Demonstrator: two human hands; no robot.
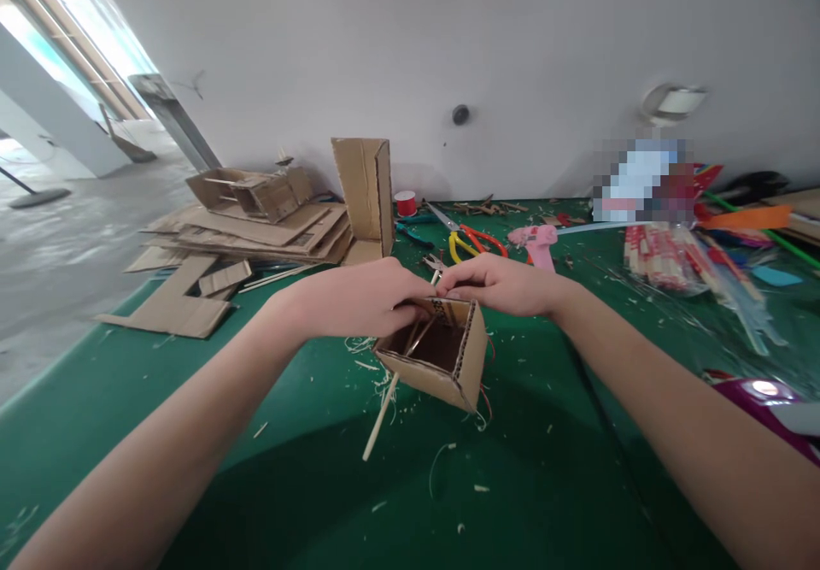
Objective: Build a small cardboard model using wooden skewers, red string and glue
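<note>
A small open-topped cardboard box sits tilted on the green table in front of me. A thin wooden stick runs through it, with its near end poking out at the lower left and its far end showing between my hands. My left hand is closed over the box's left side, its fingertips reaching inside and partly hidden. At the far rim, my right hand is pinched around the stick's far end; the fingertips are partly hidden. Red wire hangs by the box's right side.
Cardboard sheets and another cardboard box are piled at left, beside an upright cardboard piece. Behind my hands lie scissors, pliers, a red spool and a pink glue gun. Bagged sticks lie right.
</note>
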